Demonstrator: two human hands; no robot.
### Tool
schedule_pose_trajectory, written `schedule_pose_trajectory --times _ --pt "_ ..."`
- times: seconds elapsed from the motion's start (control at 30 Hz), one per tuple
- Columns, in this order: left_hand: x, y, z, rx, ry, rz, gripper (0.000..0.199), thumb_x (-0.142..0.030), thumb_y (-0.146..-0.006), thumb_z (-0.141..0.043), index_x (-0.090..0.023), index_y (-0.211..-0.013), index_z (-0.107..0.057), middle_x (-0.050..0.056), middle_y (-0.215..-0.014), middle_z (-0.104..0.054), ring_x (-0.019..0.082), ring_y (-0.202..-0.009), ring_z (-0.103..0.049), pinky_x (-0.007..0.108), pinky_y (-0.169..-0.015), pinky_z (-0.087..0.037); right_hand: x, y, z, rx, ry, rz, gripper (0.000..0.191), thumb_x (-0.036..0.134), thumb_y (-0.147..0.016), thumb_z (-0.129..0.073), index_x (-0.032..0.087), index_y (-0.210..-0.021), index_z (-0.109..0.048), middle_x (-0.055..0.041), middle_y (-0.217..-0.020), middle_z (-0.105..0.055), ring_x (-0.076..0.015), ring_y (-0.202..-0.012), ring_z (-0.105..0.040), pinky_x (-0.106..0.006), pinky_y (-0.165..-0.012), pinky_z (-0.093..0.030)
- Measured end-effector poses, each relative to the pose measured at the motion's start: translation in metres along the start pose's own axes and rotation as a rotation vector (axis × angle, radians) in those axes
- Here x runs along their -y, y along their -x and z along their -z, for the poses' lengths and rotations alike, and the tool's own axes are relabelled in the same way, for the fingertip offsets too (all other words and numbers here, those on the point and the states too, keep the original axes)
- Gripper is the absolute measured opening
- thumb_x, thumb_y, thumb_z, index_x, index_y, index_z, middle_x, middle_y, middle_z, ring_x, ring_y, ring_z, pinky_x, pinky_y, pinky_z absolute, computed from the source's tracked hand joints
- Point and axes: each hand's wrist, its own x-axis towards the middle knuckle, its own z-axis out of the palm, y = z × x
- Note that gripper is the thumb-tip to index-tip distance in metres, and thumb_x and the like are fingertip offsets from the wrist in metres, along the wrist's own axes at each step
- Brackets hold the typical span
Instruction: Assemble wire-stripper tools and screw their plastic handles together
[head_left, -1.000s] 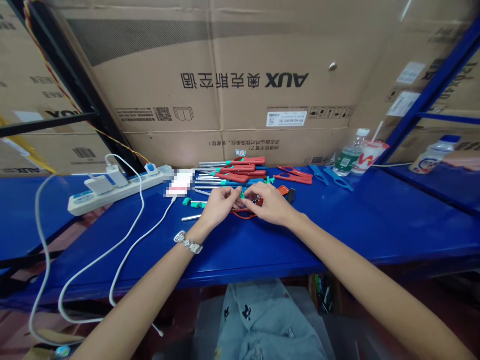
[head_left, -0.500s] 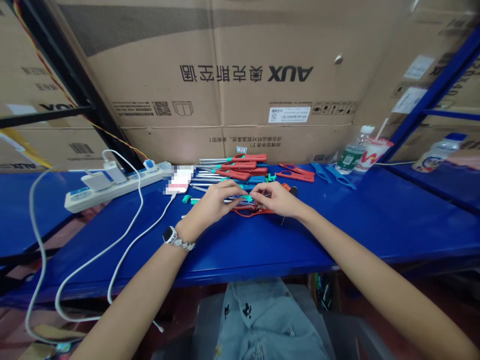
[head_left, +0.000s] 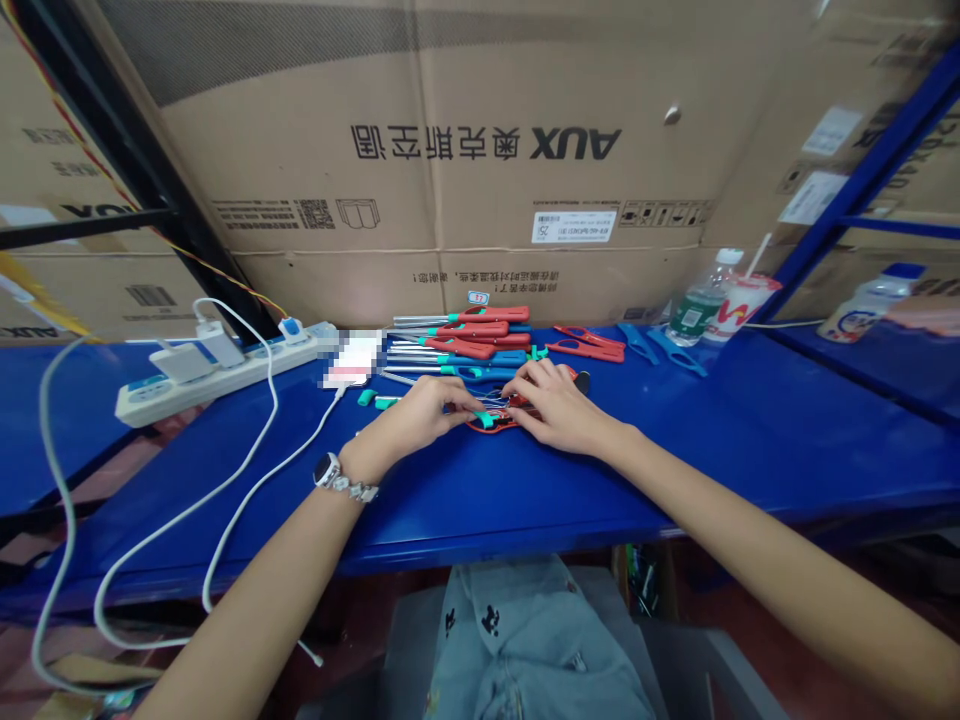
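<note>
My left hand [head_left: 427,413] pinches a small green plastic piece [head_left: 486,419] between thumb and fingertips. The piece is over a red lighter shell [head_left: 495,428] lying on the blue table, with small metal parts in it. Bent over the shell's right part, my right hand [head_left: 551,405] grips it with thumb and fingers and hides much of it. Just behind both hands lie several long-nosed lighters, red ones [head_left: 487,328] and blue ones [head_left: 487,374], with metal tubes pointing left. Loose green pieces [head_left: 366,397] rest left of my left hand.
Red handle shells [head_left: 589,345] and blue handle shells [head_left: 679,352] lie at the back right, near a water bottle [head_left: 690,310] and a paper cup [head_left: 742,305]. A phone [head_left: 356,358], white cables and a power strip [head_left: 225,375] occupy the left. Cardboard [head_left: 480,230] stands behind.
My left hand has lowered the green piece from above the shell down to it. My right hand has let go of that piece, spread its fingers and settled on the shell.
</note>
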Motion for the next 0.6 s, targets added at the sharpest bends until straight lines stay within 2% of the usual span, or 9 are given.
schedule_pose_trajectory --times 0.23,0.6 --pt "0.0046 -0.0012 -0.0035 -0.026 -0.006 0.006 0.015 -0.022 -0.085 -0.071 -0.028 -0.094 -0.082 0.004 -0.079 -0.07 0.021 -0.078 -0.062 0.035 -0.077 -0.05 -0.0053 0.0008 -0.0053 0.032 0.002 0.005 0.023 0.039 -0.103 -0.054 0.022 -0.117 -0.063 -0.0112 -0.112 -0.057 -0.0288 -0.104 -0.051 -0.045 -0.089 -0.042" --pt "0.0035 -0.0044 -0.0011 -0.029 0.104 0.079 0.01 -0.033 -0.082 -0.078 -0.026 -0.088 -0.083 0.005 -0.079 -0.076 0.021 -0.073 -0.067 0.032 -0.072 -0.052 -0.0061 0.0 -0.0064 0.054 -0.024 0.005 0.02 0.037 -0.102 -0.055 0.025 -0.108 -0.07 -0.0102 -0.11 -0.056 -0.0281 -0.104 -0.051 -0.046 -0.091 -0.041"
